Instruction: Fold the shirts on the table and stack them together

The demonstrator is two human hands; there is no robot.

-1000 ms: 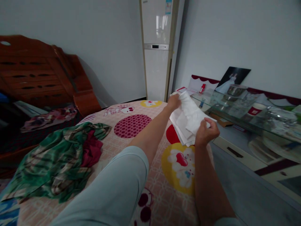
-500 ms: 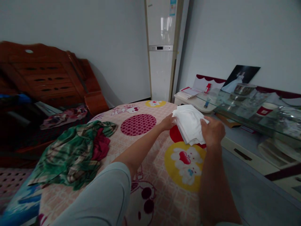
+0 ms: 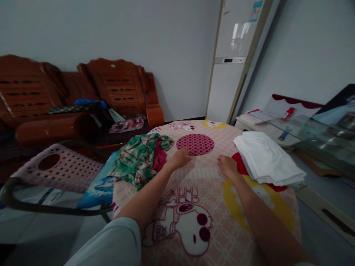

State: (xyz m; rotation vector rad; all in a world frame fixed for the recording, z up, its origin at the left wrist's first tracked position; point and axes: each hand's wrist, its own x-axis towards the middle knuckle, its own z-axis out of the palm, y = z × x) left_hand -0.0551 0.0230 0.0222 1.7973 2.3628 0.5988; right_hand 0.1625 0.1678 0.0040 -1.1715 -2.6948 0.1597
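My left hand (image 3: pixel 180 159) is over the middle of the cloth-covered round table (image 3: pixel 194 177), beside the dark pink dotted oval on the cover. Its fingers are loosely apart, with nothing in them. A crumpled green plaid garment (image 3: pixel 135 157) with a dark red piece of cloth (image 3: pixel 159 156) lies just left of it. Facing it across a gap, my right hand (image 3: pixel 227 166) is also empty, fingers slightly bent and apart. To its right, a flat folded stack of white cloth (image 3: pixel 267 157) rests near the table's right edge, touched by neither hand.
A pink woven chair (image 3: pixel 63 166) holding a blue cushion (image 3: pixel 100 184) stands at the left. Wooden seats (image 3: pixel 116 87) with cloths line the back wall. A tall white air conditioner (image 3: pixel 229 74) fills the corner. A glass-topped cabinet (image 3: pixel 313 135) borders the table's right side.
Both hands have let go of the white cloth, which now lies on the table's right side. They have moved left toward the middle, and the view has turned left.
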